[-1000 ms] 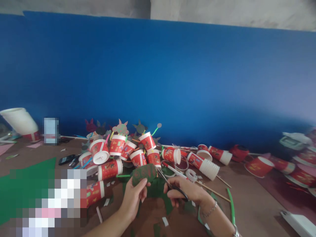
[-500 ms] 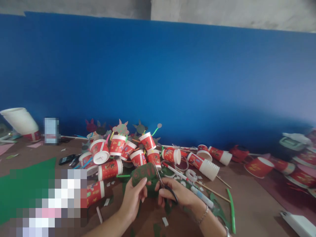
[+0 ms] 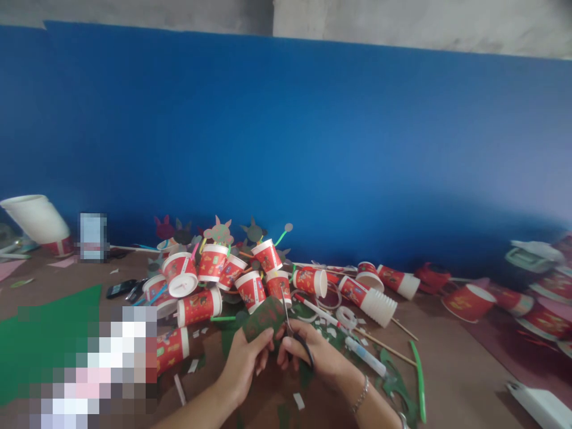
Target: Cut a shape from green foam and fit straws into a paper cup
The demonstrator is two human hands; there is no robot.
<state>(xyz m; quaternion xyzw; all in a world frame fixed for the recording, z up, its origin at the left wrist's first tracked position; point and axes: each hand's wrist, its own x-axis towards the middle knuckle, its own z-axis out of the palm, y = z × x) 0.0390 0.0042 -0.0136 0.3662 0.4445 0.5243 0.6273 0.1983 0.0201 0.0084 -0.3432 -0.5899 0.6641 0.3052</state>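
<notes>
My left hand (image 3: 248,357) is closed on a dark green piece of paper (image 3: 261,320) with reddish outlines drawn on it, the thumb pressed on top. In my right hand (image 3: 310,348) is a pair of scissors (image 3: 302,347) with dark handles, fingers wrapped through the loops. The blades point away from me and stand at the right edge of the green paper; whether they are parted is hard to tell. Red printed paper cups (image 3: 251,290) lie heaped just beyond both hands, several with pipe cleaners and paper animal heads (image 3: 220,231) attached.
Right of my hands lie a glue tube (image 3: 365,356), a roll of white tape (image 3: 346,317), a wooden stick (image 3: 388,347) and a green pipe cleaner (image 3: 419,381). A stack of cups (image 3: 369,301) lies behind them. Green sheet (image 3: 53,339) covers the left side. A blue wall panel (image 3: 286,143) rises behind.
The green paper has tilted and shifted slightly right in my left hand. My right hand with the scissors has moved a little left, closer to my left hand.
</notes>
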